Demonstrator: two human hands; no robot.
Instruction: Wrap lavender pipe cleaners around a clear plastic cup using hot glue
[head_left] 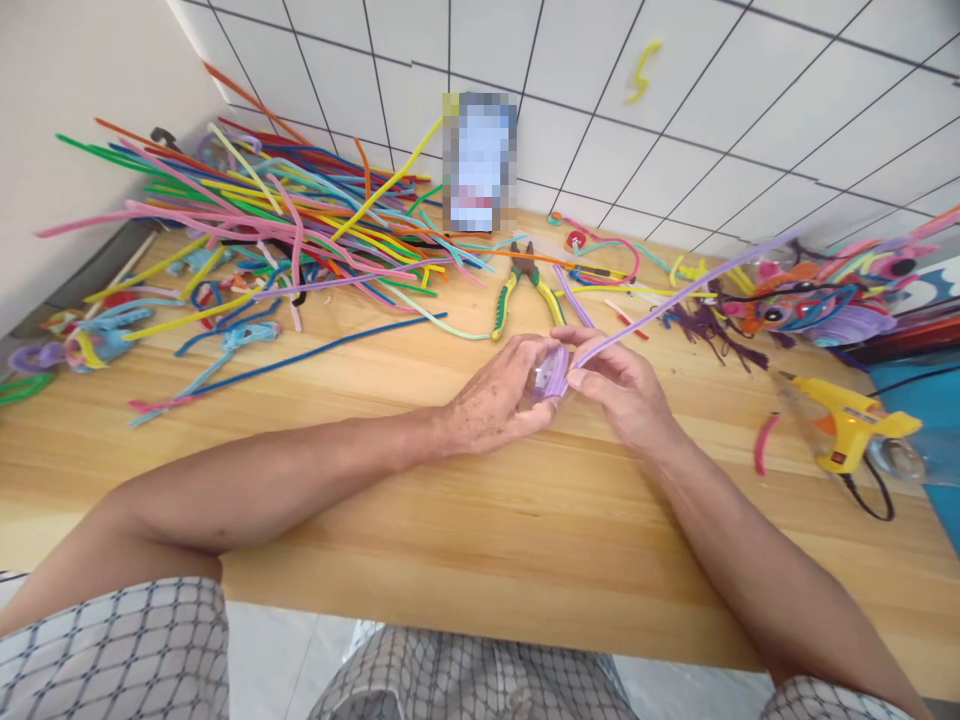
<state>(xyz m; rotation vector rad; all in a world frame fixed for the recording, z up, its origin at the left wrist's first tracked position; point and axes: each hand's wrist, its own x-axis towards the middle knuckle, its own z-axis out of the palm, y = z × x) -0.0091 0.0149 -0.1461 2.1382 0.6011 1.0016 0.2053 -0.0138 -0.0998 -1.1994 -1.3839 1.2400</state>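
My left hand (495, 395) is wrapped round a small clear, shiny object (541, 372), perhaps plastic; its exact kind I cannot make out. Strands of a purple pipe cleaner (667, 297) lie coiled against that object. Between thumb and fingers, my right hand (634, 395) pinches the pipe cleaner close to the coils. One long end rises from there to the upper right, and a shorter purple piece (574, 297) shows behind the fingers. Just beyond both hands lie pliers (526, 275) with yellow-green handles, their jaws pointing away.
A heap of coloured pipe cleaners (300, 215) covers the back left of the wooden table (420, 520). A phone (480, 165) leans on the tiled wall. To the right are a yellow glue gun (844, 420), a pink piece (766, 443) and colourful pipe-cleaner figures (802, 295).
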